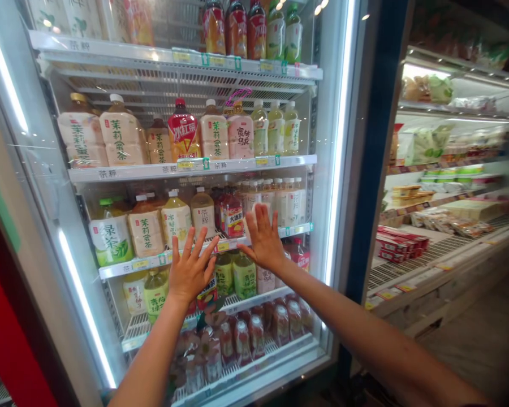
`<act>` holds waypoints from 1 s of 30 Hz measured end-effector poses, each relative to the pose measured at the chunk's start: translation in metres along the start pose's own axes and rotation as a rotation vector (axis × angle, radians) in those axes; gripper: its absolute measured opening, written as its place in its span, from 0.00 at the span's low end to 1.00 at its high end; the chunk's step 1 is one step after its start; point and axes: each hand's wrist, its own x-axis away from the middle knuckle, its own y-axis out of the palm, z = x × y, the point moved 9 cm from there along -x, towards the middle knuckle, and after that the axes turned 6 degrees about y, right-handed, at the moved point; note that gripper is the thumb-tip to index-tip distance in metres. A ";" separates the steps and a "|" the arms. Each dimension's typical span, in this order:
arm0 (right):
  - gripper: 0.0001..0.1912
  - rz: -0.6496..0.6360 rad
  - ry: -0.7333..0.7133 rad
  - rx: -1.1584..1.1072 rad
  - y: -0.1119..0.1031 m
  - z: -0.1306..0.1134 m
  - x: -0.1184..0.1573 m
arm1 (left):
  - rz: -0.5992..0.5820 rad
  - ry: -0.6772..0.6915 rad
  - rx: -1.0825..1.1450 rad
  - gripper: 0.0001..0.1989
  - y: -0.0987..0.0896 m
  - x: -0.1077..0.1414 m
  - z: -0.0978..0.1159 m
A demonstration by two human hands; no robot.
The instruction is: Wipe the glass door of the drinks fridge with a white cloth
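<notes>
My left hand [190, 268] and my right hand [263, 240] are raised with the fingers spread, palms towards the glass door [275, 113] of a chilled drinks cabinet. Both seem to rest flat on the glass and hold nothing. Behind the glass, my left hand is nearest a shelf edge [131, 268] and green-labelled tea bottles [244, 276]. My right hand partly hides a group of pale milky drink bottles [288, 203] and a red-labelled drink pack [233, 215]. Higher up stand large jasmine tea bottles [123, 138].
To the right stands an open refrigerated case [445, 169] with packaged foods on several shelves. A dark blue door post [375, 141] separates it from the cabinet. A red panel [8, 333] lies at the lower left, and a floor [470, 345] shows at the lower right.
</notes>
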 end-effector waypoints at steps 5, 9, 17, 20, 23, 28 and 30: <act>0.56 0.004 0.077 -0.009 0.004 -0.005 0.025 | -0.006 0.002 -0.002 0.34 0.001 0.000 0.000; 0.53 -0.043 -0.080 -0.014 0.017 -0.031 0.108 | 0.000 0.005 -0.001 0.34 0.000 0.000 0.001; 0.52 0.042 0.199 0.029 -0.006 0.058 0.005 | 0.006 0.000 0.004 0.34 0.000 0.001 0.000; 0.53 0.003 0.160 0.012 0.007 0.036 0.054 | 0.005 -0.001 0.006 0.34 0.001 0.001 -0.001; 0.53 -0.058 0.041 0.007 0.022 0.004 0.114 | 0.009 -0.003 0.009 0.35 0.001 0.001 -0.001; 0.54 -0.029 0.035 0.030 0.009 0.012 0.043 | 0.006 -0.001 0.013 0.35 0.000 0.000 0.000; 0.56 0.019 0.085 0.031 -0.002 0.018 -0.007 | 0.005 -0.002 0.011 0.35 0.000 0.000 0.000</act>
